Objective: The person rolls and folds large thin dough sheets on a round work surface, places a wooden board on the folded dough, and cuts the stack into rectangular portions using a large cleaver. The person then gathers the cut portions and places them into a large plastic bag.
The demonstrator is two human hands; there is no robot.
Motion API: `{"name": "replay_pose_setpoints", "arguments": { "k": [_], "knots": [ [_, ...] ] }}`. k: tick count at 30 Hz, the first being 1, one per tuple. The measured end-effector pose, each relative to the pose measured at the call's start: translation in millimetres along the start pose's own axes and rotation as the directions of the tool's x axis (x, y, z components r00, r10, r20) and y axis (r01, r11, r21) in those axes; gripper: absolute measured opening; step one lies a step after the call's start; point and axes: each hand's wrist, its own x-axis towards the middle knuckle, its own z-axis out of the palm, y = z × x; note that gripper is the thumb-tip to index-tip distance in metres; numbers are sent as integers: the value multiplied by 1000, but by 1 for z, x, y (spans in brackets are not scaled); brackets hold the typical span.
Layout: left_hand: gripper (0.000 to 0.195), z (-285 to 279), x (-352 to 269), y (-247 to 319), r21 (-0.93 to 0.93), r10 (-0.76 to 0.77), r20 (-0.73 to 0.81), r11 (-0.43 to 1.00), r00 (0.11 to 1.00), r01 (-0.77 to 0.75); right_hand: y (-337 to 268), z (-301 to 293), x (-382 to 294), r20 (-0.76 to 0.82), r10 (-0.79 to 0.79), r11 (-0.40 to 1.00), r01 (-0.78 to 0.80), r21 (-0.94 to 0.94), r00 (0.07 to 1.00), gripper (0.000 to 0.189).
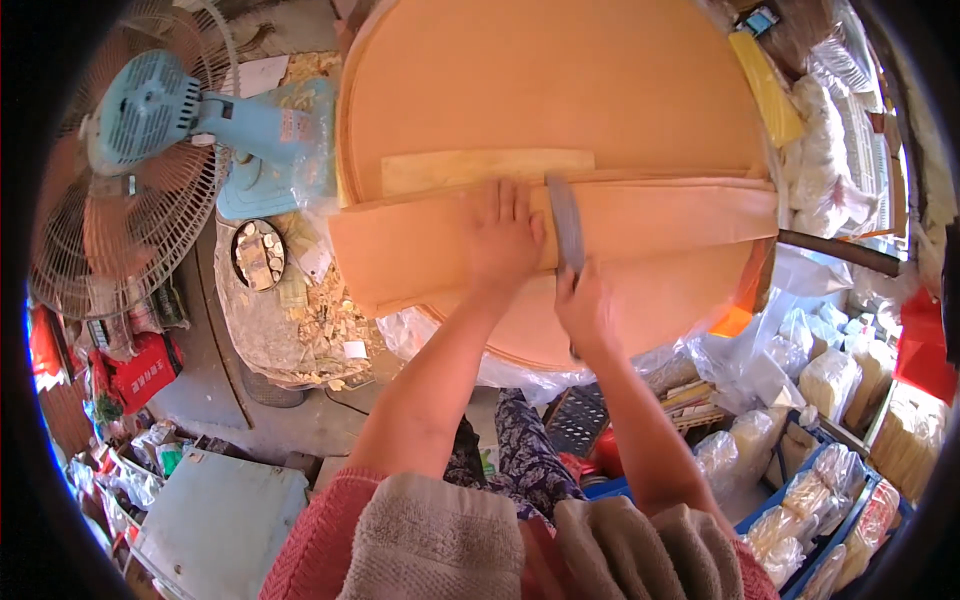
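Observation:
A stack of large round orange-tan sheets (555, 82) lies before me, with one layered sheet folded into a long band (675, 210) across it. My left hand (508, 236) presses flat on the band, its fingers slightly spread. Just to its right, my right hand (589, 304) grips the handle of a knife; the wide grey blade (566, 217) lies across the band and is blurred. Beyond my left hand, a pale flat strip (487, 169) rests along the band's far edge. The sheets' exact material cannot be told.
A blue electric fan (150, 105) stands at the left. Near it is a round dish of coins (259, 255) on a crumb-strewn surface. A dark rod (840, 251) sticks out at the right. Plastic-wrapped packs (829, 371) and blue crates (787, 487) sit at the lower right.

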Motion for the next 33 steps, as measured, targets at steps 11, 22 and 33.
{"name": "replay_pose_setpoints", "arguments": {
  "k": [11,22,33],
  "knots": [
    [49,3,-6,-8,74,-35,59,997,998,31,-1,4,-1,-56,-212,971,204,-121,976,37],
    [50,6,-3,-3,1,4,30,1000,1000,-4,2,13,37,29,-183,974,185,-129,983,33],
    [47,7,-6,7,60,50,1,997,999,-50,-18,10,74,121,-6,995,18,-95,993,31]
  ]
}}
